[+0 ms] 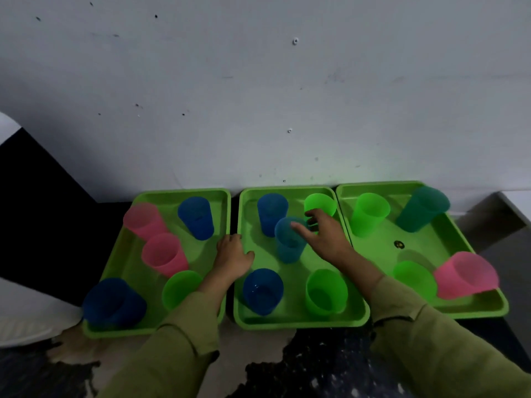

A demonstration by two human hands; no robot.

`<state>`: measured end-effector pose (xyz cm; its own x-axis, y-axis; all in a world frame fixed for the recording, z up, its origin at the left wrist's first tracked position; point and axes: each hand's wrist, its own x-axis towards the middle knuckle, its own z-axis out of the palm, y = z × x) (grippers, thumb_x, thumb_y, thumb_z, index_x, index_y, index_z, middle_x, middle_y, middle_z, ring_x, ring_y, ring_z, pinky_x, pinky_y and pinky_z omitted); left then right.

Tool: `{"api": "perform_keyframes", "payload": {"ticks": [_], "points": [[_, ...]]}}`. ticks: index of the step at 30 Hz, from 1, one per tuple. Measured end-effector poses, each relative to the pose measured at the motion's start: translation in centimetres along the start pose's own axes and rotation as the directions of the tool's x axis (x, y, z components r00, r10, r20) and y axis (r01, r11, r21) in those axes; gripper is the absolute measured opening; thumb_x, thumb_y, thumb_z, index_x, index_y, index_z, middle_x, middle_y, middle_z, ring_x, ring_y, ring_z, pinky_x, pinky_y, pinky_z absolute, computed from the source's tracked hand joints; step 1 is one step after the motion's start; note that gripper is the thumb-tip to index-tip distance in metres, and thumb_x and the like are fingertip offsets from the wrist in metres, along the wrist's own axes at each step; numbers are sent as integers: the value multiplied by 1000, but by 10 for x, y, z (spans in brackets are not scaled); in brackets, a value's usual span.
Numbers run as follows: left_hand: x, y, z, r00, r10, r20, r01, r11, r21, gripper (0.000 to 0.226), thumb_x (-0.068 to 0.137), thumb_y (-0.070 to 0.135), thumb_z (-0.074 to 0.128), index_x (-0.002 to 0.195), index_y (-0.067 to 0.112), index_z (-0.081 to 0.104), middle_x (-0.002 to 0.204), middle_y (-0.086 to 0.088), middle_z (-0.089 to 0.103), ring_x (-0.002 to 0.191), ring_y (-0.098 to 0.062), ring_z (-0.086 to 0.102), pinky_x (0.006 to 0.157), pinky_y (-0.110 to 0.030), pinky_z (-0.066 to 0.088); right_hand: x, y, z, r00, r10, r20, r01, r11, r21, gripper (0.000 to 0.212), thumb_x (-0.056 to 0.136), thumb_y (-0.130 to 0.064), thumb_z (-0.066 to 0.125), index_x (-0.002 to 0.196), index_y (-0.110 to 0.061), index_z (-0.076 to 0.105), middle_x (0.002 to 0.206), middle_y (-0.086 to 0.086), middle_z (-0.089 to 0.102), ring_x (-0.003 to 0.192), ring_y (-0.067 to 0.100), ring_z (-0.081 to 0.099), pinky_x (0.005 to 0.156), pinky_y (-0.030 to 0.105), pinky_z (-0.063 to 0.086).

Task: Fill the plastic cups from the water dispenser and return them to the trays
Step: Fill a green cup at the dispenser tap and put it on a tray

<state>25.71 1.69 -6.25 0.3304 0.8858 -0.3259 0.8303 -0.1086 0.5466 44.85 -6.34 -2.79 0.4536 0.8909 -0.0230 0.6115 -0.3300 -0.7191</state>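
Three green trays are set side by side against the wall, and every cup in view stands on one of them. The right grip (324, 237) is placed over the teal cup (288, 249) at the centre of the middle tray (298, 323). Thumb and fingers are curved about the rim, but whether they are clamped on it cannot be told. The left grip (232, 254) is clasped on that tray's rim, fingers bent over the edge and thumb inside.

Just nearer than the left grip, a dark blue cup (263, 291) shows glints that may be water. Fill levels in the other cups cannot be read. The left tray (115, 333) lies outboard of the left grip and the right tray (474, 310) outboard of the right grip. No dispenser is identified.

Progress is judged partial — the teal cup is either being collected or being set down.
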Motion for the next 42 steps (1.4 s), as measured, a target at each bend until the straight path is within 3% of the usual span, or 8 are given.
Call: {"api": "perform_keyframes", "payload": {"ticks": [3,6,9,15,25,35,38,42], "points": [[0,1,-2,1000,-1,21,2,1000,-8,62,88,27,58,141,7,32,146,-14,32,136,-30,27,110,-39,28,11,6,-15,985,-73,-157,62,995,-76,39,82,-22,69,112,0,57,100,18,63,90,30,62,82,35,46],[1,2,-5,999,2,37,-2,1000,-2,62,89,27,57,141,9,32,146,-13,31,136,-29,28,109,-39,30,27,15,-25,971,-94,-219,52,980,-192,44,76,-14,71,114,2,55,110,24,56,105,37,52,92,37,36],[1,4,-7,998,11,57,-12,1000,19,61,89,27,57,142,9,31,146,-14,31,135,-29,29,109,-38,31,41,22,-30,984,-77,-158,25,952,-305,64,75,-22,74,126,2,45,126,25,47,120,37,41,101,37,27],[3,6,-7,998,19,60,-20,999,29,60,90,28,56,141,10,32,146,-13,31,135,-28,29,108,-38,32,57,34,-28,994,44,104,-15,962,-272,92,74,-22,75,144,0,20,144,24,33,133,34,35,108,35,29],[4,7,-13,999,40,25,-40,999,-15,58,89,28,57,140,12,34,145,-11,32,132,-27,33,104,-35,33,63,25,-32,999,-15,-35,10,990,-139,83,67,-16,80,135,2,36,132,24,44,122,34,44,102,33,33],[-14,33,-66,890,377,-257,-429,883,-190,59,81,28,69,132,16,43,137,-4,44,128,-17,42,102,-23,32,26,-71,-51,955,-253,-156,243,966,-85,85,66,-29,82,135,-5,40,131,14,48,119,26,47,100,29,35],[-23,34,-86,838,477,-266,-534,819,-211,70,76,29,75,135,17,40,139,-2,42,128,-13,41,103,-21,31,3,-104,-46,958,-260,-124,258,966,-34,84,64,-34,83,134,-10,43,130,9,52,114,22,52,97,34,44],[-39,22,-113,784,577,-230,-621,735,-274,80,70,25,80,137,15,37,139,-3,44,127,-14,43,102,-26,38,-28,-141,-30,965,-240,-100,246,968,53,80,62,-36,84,131,-15,48,124,3,56,99,12,53,81,21,43]]}}
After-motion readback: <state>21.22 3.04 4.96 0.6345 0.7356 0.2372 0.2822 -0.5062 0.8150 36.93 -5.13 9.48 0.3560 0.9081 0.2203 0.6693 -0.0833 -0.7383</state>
